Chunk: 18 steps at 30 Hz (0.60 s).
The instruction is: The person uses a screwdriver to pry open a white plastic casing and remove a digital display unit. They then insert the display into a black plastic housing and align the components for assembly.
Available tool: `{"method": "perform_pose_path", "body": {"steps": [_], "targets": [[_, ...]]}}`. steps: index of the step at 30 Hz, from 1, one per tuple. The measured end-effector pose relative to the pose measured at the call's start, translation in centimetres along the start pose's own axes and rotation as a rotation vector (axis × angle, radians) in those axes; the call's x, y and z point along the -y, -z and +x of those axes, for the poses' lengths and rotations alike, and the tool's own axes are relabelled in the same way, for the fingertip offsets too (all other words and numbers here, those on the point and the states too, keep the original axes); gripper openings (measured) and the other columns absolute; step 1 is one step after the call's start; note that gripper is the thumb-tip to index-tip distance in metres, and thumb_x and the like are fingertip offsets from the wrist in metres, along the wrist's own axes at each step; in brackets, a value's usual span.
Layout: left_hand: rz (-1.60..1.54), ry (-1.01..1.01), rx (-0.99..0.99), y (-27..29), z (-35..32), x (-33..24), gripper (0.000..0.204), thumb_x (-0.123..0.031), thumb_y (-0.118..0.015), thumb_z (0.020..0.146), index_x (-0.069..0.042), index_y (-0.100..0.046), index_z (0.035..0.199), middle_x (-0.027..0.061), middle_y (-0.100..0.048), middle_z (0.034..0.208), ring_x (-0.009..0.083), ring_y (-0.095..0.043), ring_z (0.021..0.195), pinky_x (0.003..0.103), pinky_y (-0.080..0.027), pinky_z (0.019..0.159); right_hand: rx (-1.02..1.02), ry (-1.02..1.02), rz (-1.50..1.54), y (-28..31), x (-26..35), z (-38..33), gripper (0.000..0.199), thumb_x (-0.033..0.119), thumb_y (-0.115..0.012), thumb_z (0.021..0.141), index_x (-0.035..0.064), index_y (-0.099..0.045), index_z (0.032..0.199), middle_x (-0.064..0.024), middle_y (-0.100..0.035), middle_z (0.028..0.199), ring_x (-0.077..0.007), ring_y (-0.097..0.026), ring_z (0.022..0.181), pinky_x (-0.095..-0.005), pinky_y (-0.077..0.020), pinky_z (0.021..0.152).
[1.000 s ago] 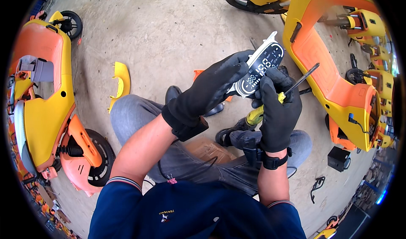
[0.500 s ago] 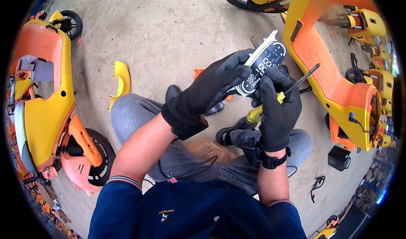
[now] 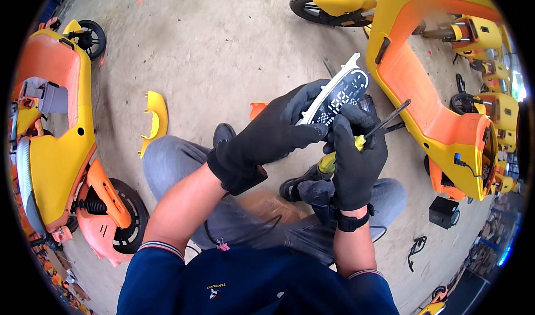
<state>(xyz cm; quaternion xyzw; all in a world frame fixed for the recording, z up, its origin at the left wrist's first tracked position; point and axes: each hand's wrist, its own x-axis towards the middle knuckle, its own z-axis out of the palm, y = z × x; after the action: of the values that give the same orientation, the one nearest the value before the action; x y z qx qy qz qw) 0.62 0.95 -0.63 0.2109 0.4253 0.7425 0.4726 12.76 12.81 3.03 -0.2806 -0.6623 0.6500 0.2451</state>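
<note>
A scooter dashboard display [image 3: 341, 96], with a dark face showing white digits and a white tabbed frame, is held tilted in front of me. My left hand [image 3: 273, 122], in a black glove, is closed around its left and lower edge. Wrapped in my black-gloved right hand [image 3: 359, 164] is a screwdriver [image 3: 389, 118], its dark shaft slanting up to the right. Yellow of its handle shows above and below the fist. The right fingertips are close to the display's lower right edge; whether they touch it I cannot tell.
A yellow-orange scooter [image 3: 415, 86] stands at right, another [image 3: 56, 148] at left. A yellow curved panel [image 3: 157, 120] lies on the concrete floor. Cardboard [image 3: 267, 204] lies between my legs. A black box [image 3: 444, 212] and a black bracket [image 3: 416, 252] are at lower right.
Both hands have shifted slightly left and down in view with the display and screwdriver. The display is turned, so more of its white side edge shows. Both grips stay closed.
</note>
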Motion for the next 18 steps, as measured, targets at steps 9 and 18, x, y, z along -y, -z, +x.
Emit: {"method": "perform_pose_path", "body": {"steps": [9,18], "targets": [[0.078,-0.058,-0.003,-0.3,0.3,0.7,0.080,-0.025,-0.078,0.089,-0.003,-0.038,0.155,0.0018,-0.064,0.116,0.0043,-0.056,0.090,0.022,-0.049,0.073,-0.029,0.007,-0.023,-0.2,-0.3,0.2,0.032,0.002,-0.069,0.093,-0.0020,-0.061,0.124,-0.0075,-0.067,0.100,-0.0079,-0.062,0.076,-0.0223,-0.0513,0.064],[0.270,0.042,0.053,-0.5,-0.2,-0.3,0.074,-0.010,-0.070,0.091,0.000,-0.035,0.156,0.0109,-0.060,0.137,0.0149,-0.061,0.116,0.031,-0.053,0.096,-0.027,-0.014,0.091,1.0,1.9,1.9,0.047,0.005,-0.066,0.096,-0.0029,-0.052,0.140,-0.0084,-0.068,0.099,-0.0071,-0.062,0.072,-0.0215,-0.0505,0.057]]}}
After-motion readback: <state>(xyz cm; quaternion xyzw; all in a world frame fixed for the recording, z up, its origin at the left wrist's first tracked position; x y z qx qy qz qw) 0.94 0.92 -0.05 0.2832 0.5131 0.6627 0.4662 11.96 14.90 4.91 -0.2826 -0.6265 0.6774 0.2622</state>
